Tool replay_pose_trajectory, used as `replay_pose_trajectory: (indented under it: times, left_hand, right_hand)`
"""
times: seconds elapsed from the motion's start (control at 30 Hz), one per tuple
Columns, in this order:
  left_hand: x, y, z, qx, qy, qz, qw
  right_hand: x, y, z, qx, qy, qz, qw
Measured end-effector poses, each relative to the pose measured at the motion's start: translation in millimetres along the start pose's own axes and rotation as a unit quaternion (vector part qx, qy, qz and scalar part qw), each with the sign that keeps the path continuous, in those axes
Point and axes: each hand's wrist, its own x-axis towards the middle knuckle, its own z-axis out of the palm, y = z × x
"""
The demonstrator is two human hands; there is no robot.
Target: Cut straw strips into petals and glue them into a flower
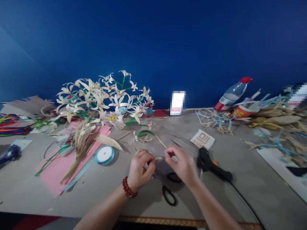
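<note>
My left hand (142,168), with a red bead bracelet (129,187) at its wrist, is closed, thumb against curled fingers. What it pinches is too small to make out. Just right of its fingertips shows a small pale piece (158,157). My right hand (181,164) is also closed in a pinch and slightly blurred. A thin wooden stick (160,141) runs up to its fingertips; whether they grip it I cannot tell. Black-handled scissors (169,195) lie below and between my hands, blades partly hidden. Beyond them rests a white flower with a green stem (145,133).
A black glue gun (213,166) lies right of my right hand, its cord trailing to the front edge. At left are a blue ribbon spool (105,155) and pink paper (51,172). White flowers (100,99) stand behind. A red-capped bottle (231,95) leans back right.
</note>
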Motion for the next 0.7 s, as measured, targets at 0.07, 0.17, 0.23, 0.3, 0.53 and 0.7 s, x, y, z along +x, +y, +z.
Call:
replay_pose_trajectory:
  times: [0.07, 0.17, 0.23, 0.3, 0.53, 0.7]
  left_hand:
    - [0, -1, -1.0, -0.009, 0.002, -0.018, 1.000]
    - [0, -1, -1.2, -0.012, -0.007, -0.022, 1.000]
    - [0, -1, -0.8, -0.006, -0.009, -0.015, 1.000]
    - [0, -1, -0.4, 0.004, -0.007, -0.008, 1.000]
    - [0, 1, 1.1, 0.020, -0.003, -0.001, 1.000]
    - [-1, 1, 1.6, 0.025, 0.003, -0.016, 1.000]
  right_hand:
    - [2, 2, -4, 0.002, 0.022, 0.012, 1.000]
    - [2, -4, -3, 0.049, -0.029, 0.007, 0.998]
    - [0, -10, 2, 0.061, -0.069, -0.001, 0.996]
    - [-2, -15, 7, 0.051, -0.082, -0.001, 0.995]
    - [-4, -10, 10, 0.011, -0.066, -0.014, 0.998]
    - [-2, -5, 3, -0.030, -0.007, -0.011, 0.999]
